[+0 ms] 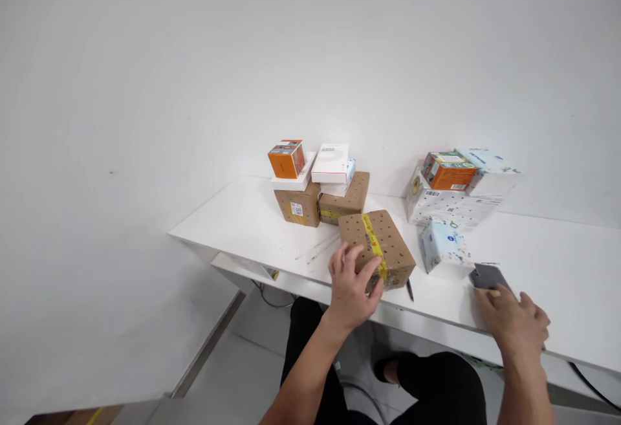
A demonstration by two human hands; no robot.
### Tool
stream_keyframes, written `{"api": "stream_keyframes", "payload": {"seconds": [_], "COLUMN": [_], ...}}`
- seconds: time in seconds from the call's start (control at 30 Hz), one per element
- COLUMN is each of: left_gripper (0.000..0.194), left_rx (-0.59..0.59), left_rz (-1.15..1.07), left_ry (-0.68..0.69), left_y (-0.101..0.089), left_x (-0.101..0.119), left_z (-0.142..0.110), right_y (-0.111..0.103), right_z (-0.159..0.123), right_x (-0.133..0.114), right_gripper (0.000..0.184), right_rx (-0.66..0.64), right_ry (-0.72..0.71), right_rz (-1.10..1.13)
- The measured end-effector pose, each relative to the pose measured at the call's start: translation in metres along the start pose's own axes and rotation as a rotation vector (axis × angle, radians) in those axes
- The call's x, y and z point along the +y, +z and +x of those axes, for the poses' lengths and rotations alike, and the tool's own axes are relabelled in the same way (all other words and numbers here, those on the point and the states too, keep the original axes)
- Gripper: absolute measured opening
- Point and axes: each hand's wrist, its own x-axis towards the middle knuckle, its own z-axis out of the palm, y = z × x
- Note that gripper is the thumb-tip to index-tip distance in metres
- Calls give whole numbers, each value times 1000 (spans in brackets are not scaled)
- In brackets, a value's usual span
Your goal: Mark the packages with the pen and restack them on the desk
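Observation:
A brown cardboard box with punched holes and a yellow tape band lies near the front edge of the white table. My left hand grips its near left corner, fingers curled over the side and top. My right hand rests flat at the table's front edge, fingertips touching a dark grey phone. A small dark pen-like thing lies just right of the box.
Behind stand two more brown boxes topped by white boxes and an orange box. At right are a patterned white pack, another orange box and tissue packs. Cables hang under the table.

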Motion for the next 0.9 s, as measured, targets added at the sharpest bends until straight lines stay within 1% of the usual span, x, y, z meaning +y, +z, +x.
{"api": "stream_keyframes", "payload": {"seconds": [0.07, 0.13, 0.17, 0.3, 0.37, 0.43, 0.5, 0.57, 0.7, 0.8, 0.9], "left_gripper": [42, 48, 49, 49, 48, 47, 49, 51, 50, 50, 55], "left_rx": [-108, -198, -225, -291, -304, -305, -311, -324, -325, -301, -289], "left_rz": [38, 24, 13, -19, -22, 10, 55, 89, 100, 90, 131], "left_ry": [-86, -105, -97, -20, 7, 29, 61, 94, 137, 121, 58], "left_y": [-6, -6, -5, 8, 18, 28, 38, 46, 58, 66, 72], "left_x": [4, 6, 6, 0, -4, -4, -1, 4, 9, 2, -10], "left_z": [-5, -6, -6, 7, 19, 32, 44, 53, 61, 65, 75], "right_y": [-8, -14, -16, -13, -7, -1, 4, 6, 8, 7, 1], "right_z": [-6, -14, -18, -26, -25, -22, -17, -12, -6, -8, -14], "right_x": [-11, -28, -38, -75, -87, -94, -94, -90, -70, -56, -50], "right_gripper": [67, 70, 72, 78, 78, 74, 70, 65, 61, 61, 63], "right_rx": [35, 43, 39, 3, -28, -43, -32, 8, 137, 190, 232], "right_ry": [-30, -94, -129, -237, -259, -255, -227, -199, -195, -210, -218], "right_rz": [121, 209, 207, 35, -23, -40, -11, 43, 162, 228, 280]}}
